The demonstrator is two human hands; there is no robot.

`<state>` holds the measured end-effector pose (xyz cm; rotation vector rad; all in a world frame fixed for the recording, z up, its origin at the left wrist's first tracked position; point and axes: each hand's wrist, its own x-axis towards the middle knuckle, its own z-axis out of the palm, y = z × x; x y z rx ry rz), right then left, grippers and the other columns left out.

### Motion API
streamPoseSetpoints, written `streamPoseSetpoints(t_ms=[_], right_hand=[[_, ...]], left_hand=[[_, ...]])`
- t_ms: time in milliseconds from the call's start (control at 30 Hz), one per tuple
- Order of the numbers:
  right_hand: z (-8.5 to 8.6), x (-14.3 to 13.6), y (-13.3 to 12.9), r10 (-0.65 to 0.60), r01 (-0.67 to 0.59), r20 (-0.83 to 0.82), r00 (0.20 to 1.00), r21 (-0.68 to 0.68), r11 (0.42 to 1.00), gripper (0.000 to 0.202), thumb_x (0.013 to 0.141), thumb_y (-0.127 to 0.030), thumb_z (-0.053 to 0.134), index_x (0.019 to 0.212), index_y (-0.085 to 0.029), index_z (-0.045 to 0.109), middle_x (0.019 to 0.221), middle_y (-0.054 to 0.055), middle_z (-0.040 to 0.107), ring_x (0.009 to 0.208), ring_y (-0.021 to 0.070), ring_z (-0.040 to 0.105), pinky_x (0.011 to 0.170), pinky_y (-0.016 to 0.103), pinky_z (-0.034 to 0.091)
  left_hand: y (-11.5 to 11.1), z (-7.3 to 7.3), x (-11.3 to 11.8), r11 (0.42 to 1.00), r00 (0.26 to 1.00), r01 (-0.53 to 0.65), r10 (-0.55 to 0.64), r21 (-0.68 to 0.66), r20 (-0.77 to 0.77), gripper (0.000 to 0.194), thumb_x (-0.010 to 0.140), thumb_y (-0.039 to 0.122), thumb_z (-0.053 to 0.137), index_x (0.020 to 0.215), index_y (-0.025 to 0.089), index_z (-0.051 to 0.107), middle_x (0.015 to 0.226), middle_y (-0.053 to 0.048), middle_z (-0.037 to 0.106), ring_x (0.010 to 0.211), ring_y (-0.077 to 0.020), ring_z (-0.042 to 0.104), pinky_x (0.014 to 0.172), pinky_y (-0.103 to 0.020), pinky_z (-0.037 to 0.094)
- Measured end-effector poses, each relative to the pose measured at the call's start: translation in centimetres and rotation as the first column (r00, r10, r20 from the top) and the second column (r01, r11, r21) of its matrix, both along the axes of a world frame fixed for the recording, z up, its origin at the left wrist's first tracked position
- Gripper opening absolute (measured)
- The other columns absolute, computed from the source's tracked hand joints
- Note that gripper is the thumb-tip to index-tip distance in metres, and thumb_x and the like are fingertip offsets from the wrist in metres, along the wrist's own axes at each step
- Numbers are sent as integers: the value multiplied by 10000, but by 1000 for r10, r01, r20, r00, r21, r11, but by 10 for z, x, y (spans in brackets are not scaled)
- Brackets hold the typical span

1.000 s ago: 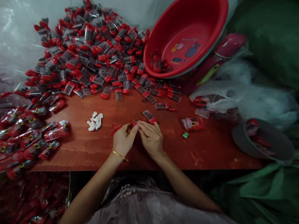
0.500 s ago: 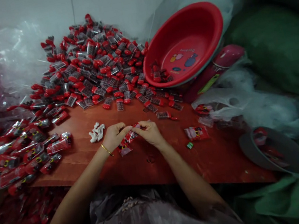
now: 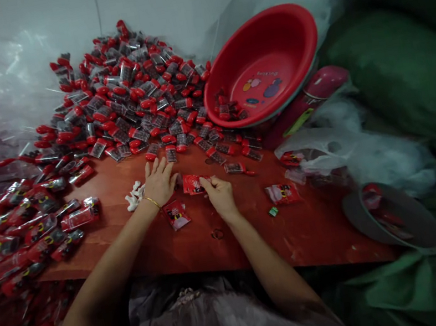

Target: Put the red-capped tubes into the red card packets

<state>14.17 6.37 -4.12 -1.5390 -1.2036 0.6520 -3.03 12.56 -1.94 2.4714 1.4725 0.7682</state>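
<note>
My left hand (image 3: 159, 183) is open, its fingers spread toward the near edge of a heap of small clear containers with red caps (image 3: 135, 99). My right hand (image 3: 219, 195) pinches a small red printed packet (image 3: 192, 184) by its right side, just over the table. Another red packet (image 3: 176, 215) with a black and yellow print lies on the table below my left hand. Partly behind my left wrist is a crumpled white thing (image 3: 133, 197); I cannot make out its kind.
Several filled red packets (image 3: 79, 216) lie at the left. A tilted red basin (image 3: 296, 31) rests at the back right. A grey bowl (image 3: 358, 217), a translucent plastic bag (image 3: 391, 163) and a red packet (image 3: 282, 194) are on the right of the table (image 3: 259, 251).
My left hand has let go of the red packet, spread its fingers and moved up toward the heap. My right hand keeps the packet. The view has shifted slightly.
</note>
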Motion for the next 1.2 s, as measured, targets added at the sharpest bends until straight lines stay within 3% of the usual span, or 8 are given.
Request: streamPoseSetpoints(t_ms=[133,300,567,733,800,933,1033,1200], right_hand=[[-3,-4,-3,-115,114,45,992,14,993,531,781,-549,489,416,-208,310,421,-71,262,446,70,270,457,217,272],[-1,-18,-2,-71,72,32,997,-31,997,513,819,-559,400,447,-206,393,422,-53,343,438,84,318,449,234,247],[-3,-11,15,0,2,75,997,-33,999,365,732,-470,541,493,-197,505,486,-22,516,524,113,453,514,222,342],[-10,-9,23,7,-10,-34,999,-77,997,353,697,-508,556,571,-179,576,456,-29,535,396,108,455,396,216,336],[-11,-11,24,6,-13,-88,996,-83,996,396,702,-543,535,632,-161,610,521,-8,594,409,114,490,387,219,370],[-5,-19,19,-9,-2,-171,985,-61,998,437,721,-563,524,669,-145,639,565,-2,623,457,108,509,433,220,422],[4,-27,11,-8,5,-211,977,-12,1000,397,738,-521,550,641,-148,647,540,-13,610,474,103,505,471,216,419],[12,-34,-4,60,-40,-249,967,84,996,306,758,-433,572,784,-157,699,744,31,709,672,147,601,668,266,486]], left_hand=[[-15,7,3,999,1000,4,-3,-39,22,463,900,393,367,1239,120,525,1363,-171,489,1330,-309,347,1093,-509,172],[-27,1,8,973,989,144,-134,-179,66,281,865,383,467,950,199,662,1130,-64,677,1263,-269,455,1076,-487,241],[-8,-18,-6,996,997,32,-37,-82,-60,189,840,320,520,783,198,653,1106,-88,679,1244,-307,469,1073,-546,205],[4,-17,-12,996,994,-90,89,-19,-61,398,796,262,570,1181,160,565,1386,-169,462,1330,-335,346,1081,-541,204],[3,-10,-11,997,997,-73,73,12,-16,394,820,250,531,1205,170,550,1400,-148,453,1338,-309,340,1090,-528,193],[-15,11,-4,1000,991,-10,9,11,134,293,878,357,440,930,185,672,1185,-104,642,1249,-265,463,1062,-467,267],[-35,19,8,982,959,15,39,-189,280,325,818,449,515,854,176,688,929,-81,715,971,-230,617,867,-344,436],[-53,15,18,916,859,4,203,-401,470,329,824,416,477,769,161,678,628,-6,642,649,-152,564,597,-242,397]])
